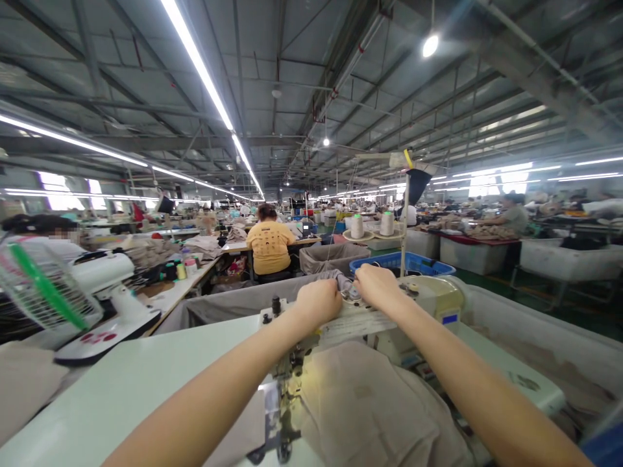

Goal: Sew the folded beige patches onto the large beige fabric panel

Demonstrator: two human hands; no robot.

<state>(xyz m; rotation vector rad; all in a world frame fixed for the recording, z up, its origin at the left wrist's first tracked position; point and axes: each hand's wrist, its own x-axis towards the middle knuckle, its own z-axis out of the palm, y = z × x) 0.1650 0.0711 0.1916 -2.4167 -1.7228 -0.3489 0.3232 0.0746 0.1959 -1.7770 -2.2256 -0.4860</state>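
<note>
Here, grey cloth (341, 280) between both hands.

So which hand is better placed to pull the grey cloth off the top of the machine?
Probably right: it touches the grey cloth on the machine. The left rests just beside it.

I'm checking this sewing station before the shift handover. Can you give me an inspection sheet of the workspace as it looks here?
Surface: pale green table, mostly bare at left.
Job's things: sewing machine; beige fabric under its arm; grey cloth on top.
Clutter: white desk fan at table's left edge.
Hands: left hand and right hand closed on the grey cloth atop the machine.
Cables: nothing seen; thread cones behind.
Surroundings: fabric bin at right; seated worker in yellow shirt ahead.
</note>
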